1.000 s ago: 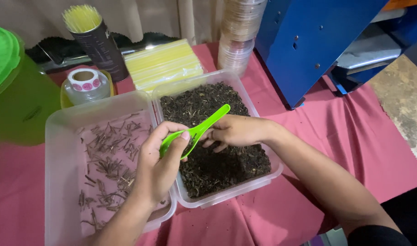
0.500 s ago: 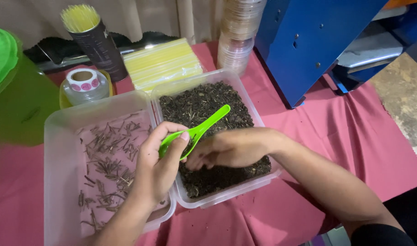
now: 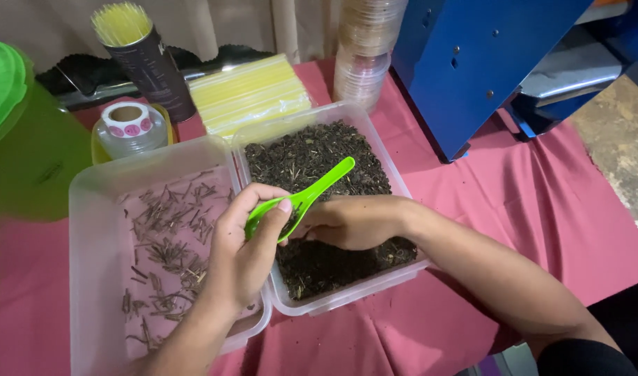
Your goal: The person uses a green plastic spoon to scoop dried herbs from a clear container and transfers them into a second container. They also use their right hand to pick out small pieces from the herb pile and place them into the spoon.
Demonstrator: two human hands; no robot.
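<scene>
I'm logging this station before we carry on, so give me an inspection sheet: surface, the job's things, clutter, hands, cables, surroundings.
Surface: table under a red cloth, creased.
Job's things: clear tub of dark leaves; clear tub of loose stems beside it, touching; green scoop.
Clutter: dark can of yellow sticks, yellow straw pack, tape roll, stacked clear cups, green lidded jug.
Hands: left hand grips the scoop; right hand rests palm down in the dark leaves.
Cables: nothing seen.
Surroundings: blue metal machine, bare floor at right.
</scene>
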